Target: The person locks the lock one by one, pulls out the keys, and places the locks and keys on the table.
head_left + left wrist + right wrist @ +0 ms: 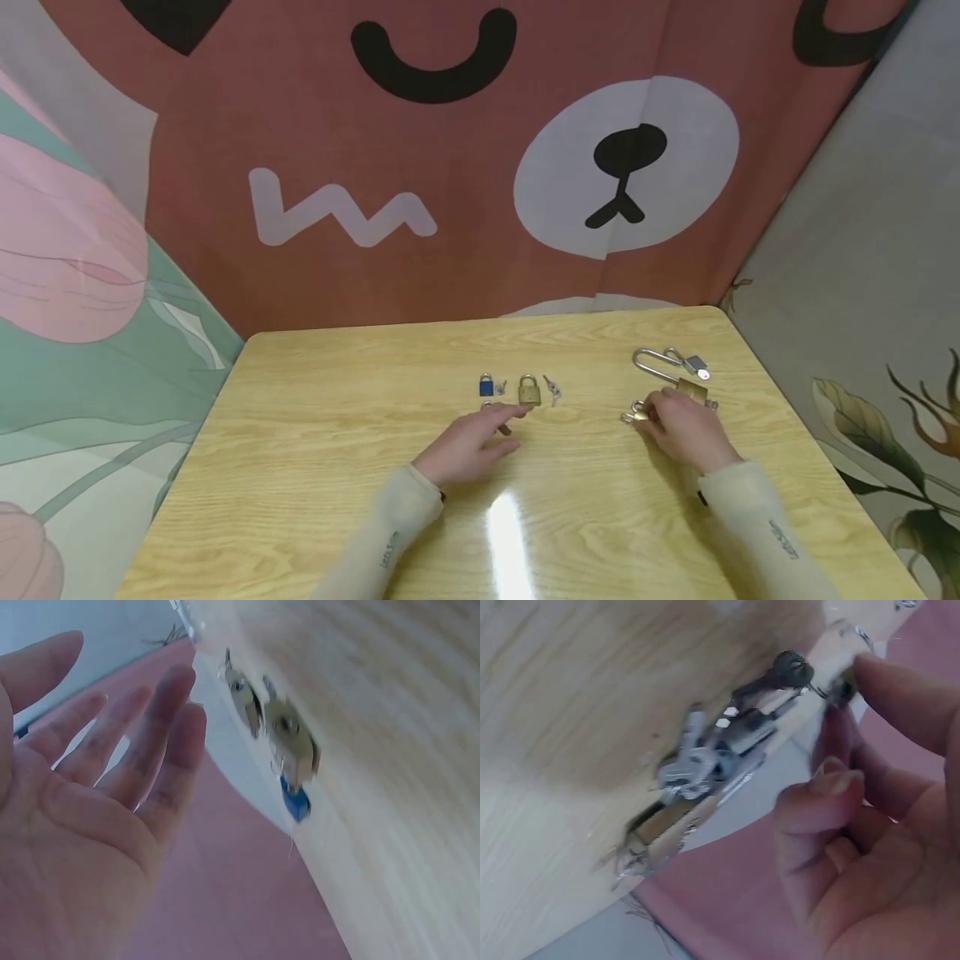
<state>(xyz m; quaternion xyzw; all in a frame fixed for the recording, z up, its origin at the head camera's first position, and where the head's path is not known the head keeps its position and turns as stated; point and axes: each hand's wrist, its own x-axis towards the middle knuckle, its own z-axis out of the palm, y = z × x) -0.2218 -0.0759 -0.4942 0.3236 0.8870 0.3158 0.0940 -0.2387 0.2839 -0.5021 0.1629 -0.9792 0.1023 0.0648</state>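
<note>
My right hand (690, 429) pinches a small brass padlock (844, 688) between thumb and fingertips at the right of the table; its shackle (638, 406) shows past the fingers. My left hand (472, 442) hovers with fingers extended and holds nothing. Just beyond it are a blue padlock (486, 386), a larger brass padlock (529, 393) and a bunch of keys (553, 390). Another padlock's shackle (487, 404) peeks out behind the left hand, which hides its body. In the left wrist view, blur softens the brass padlocks (292, 739).
Beyond the right hand lie a long-shackle brass padlock (692, 388) and a grey padlock (696, 363). Keys (690, 771) rest beside them. The wooden table (322, 433) ends at a patterned cloth (420, 283) behind and another cloth (847, 275) at right.
</note>
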